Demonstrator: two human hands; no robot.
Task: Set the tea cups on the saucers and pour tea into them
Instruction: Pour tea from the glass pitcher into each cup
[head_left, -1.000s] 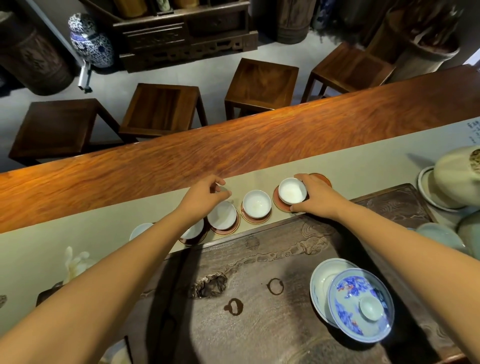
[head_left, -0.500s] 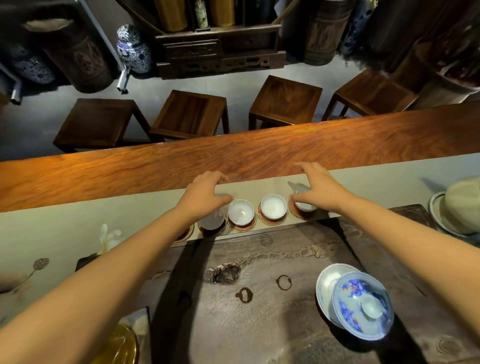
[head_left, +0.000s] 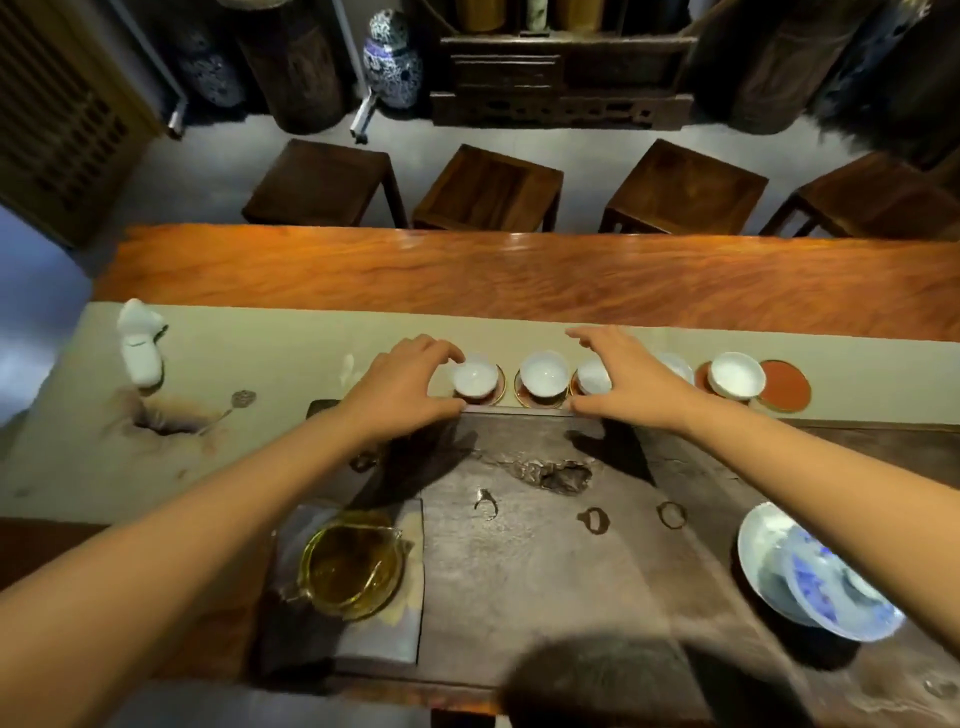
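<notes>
A row of small white tea cups stands on the beige runner, most on red saucers. My left hand curls round the leftmost cup, thumb in front and forefinger behind. A free cup stands in the middle. My right hand hovers with spread fingers over the third cup, hiding part of it and of another cup. Further right are a cup on its saucer and an empty red saucer. A glass pitcher of amber tea sits near left.
A dark carved tea tray lies in front of me with a blue-and-white lidded bowl at its right. A white figurine stands on the runner's left end. Beyond the orange wooden table are several stools.
Both hands have shifted left along the row of cups. My right hand has left the rightmost cup and now hovers over the third one; my left hand has closed round the leftmost cup.
</notes>
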